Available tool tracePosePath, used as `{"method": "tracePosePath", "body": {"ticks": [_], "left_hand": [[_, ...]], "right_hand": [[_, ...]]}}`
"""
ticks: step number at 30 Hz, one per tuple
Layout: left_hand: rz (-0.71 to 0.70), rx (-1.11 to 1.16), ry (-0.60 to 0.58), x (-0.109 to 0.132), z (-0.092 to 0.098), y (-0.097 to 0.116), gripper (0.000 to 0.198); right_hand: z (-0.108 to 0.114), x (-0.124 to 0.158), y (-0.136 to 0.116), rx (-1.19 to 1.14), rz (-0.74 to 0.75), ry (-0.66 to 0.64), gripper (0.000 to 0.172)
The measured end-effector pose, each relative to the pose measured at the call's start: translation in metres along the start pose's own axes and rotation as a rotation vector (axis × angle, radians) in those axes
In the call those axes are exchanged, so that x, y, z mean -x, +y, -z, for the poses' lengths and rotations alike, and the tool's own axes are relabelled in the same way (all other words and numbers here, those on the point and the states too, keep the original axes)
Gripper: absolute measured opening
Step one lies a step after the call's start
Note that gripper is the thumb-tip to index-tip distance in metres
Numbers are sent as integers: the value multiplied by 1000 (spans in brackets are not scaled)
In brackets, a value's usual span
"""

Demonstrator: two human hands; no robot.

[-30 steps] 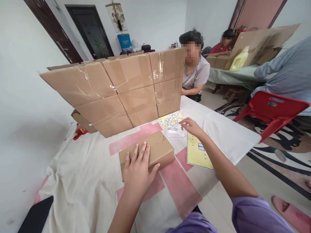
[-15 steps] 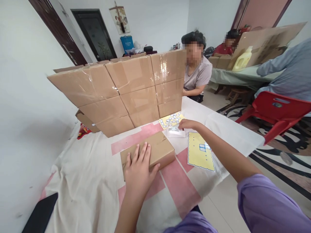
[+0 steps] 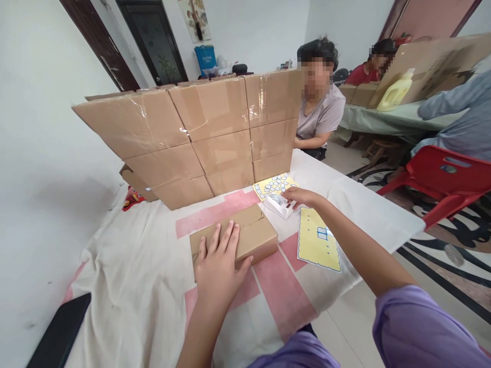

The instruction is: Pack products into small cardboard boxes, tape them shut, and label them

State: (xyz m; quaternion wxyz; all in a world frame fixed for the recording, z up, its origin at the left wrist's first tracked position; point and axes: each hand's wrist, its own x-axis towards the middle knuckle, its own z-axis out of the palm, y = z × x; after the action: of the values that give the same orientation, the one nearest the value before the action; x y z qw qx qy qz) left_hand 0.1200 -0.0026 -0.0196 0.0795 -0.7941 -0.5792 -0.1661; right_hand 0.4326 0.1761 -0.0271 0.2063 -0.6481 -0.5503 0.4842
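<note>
My left hand (image 3: 219, 258) lies flat with fingers spread on top of a small closed cardboard box (image 3: 255, 225). Beyond the box's far right corner sits a white tape dispenser (image 3: 276, 207) with a roll in it. The bent fingers of my right hand (image 3: 301, 196) close on the dispenser's right end; whether they also pinch the tape's end I cannot make out. Right of the box is a yellow sheet with blue marks (image 3: 316, 250), partly behind my right forearm. Another yellow sheet (image 3: 270, 185), with many small blue-edged shapes, lies behind the dispenser.
A wall of stacked, taped cardboard boxes (image 3: 218, 128) stands across the table's far side. The tablecloth (image 3: 146, 271) is creased at left, near a black flat object (image 3: 59, 332). A person (image 3: 322, 112) sits beyond the boxes. A red chair (image 3: 452, 168) is at right.
The tape dispenser has turned and tilted, with my right hand still at its right end. My left hand stays on the box. The camera view has shifted slightly.
</note>
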Motion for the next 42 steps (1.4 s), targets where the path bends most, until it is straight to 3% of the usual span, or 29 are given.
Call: {"method": "tracePosePath", "body": {"ticks": [8, 22, 30, 35, 42], "left_hand": [[1, -8, 3, 0, 0, -1, 69], [11, -91, -33, -1, 7, 4, 64], [6, -98, 3, 1, 4, 4, 64], [3, -89, 23, 0, 5, 4, 63], [5, -90, 25, 1, 5, 5, 63]], "right_hand": [[-19, -5, 12, -118, -52, 156, 21], [-25, 1, 40, -477, 46, 291, 20], [-33, 11, 47, -642, 139, 314, 32], [-32, 17, 50, -715, 176, 291, 31], [-33, 18, 55, -804, 186, 278, 47]]}}
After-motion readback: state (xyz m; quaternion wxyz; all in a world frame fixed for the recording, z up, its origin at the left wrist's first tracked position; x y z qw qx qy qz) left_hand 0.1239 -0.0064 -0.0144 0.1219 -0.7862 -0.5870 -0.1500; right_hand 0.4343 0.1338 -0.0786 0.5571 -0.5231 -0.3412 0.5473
